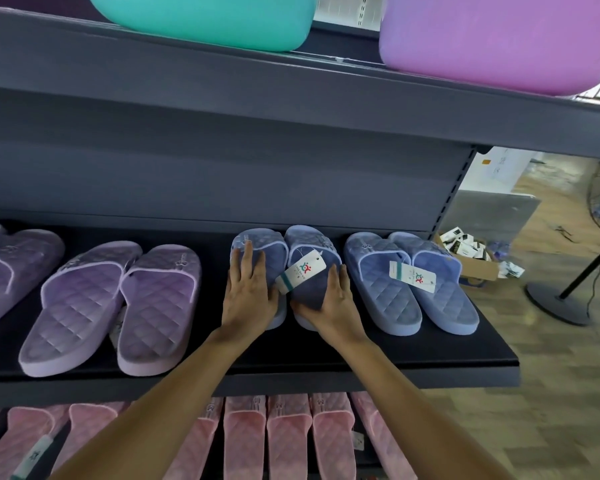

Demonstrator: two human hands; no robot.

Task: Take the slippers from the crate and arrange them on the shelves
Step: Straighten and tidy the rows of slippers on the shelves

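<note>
We see a pair of periwinkle-blue slide slippers, the left slipper [261, 249] and the right slipper [308, 242], both with a quilted diamond pattern on strap and footbed and a paler rim round the sole. A white paper tag [301, 271] with a teal band and a small coloured logo lies across the gap between them. They lie side by side, touching, toes toward the back panel, on the dark middle shelf [430, 355]. The left hand [248, 294] lies flat on the left slipper, fingers straight and reaching up onto its strap. The right hand [335, 301] lies on the right slipper, fingers straight along its outer side and thumb spread across the heel of the footbed; neither hand curls round anything. Just to the right sits a second blue pair [392, 289] with its own tag [413, 276], and to the left a lilac pair [111, 303]. A row of pink slippers [291, 434] fills the shelf below. On the upper shelf [222, 84] stand a teal plastic tub [205, 19] and a purple tub [492, 39]. Past the shelf end we see a wood-pattern floor [568, 382], an open cardboard box [478, 270] of small packets and the round black base of a stand [556, 306].
</note>
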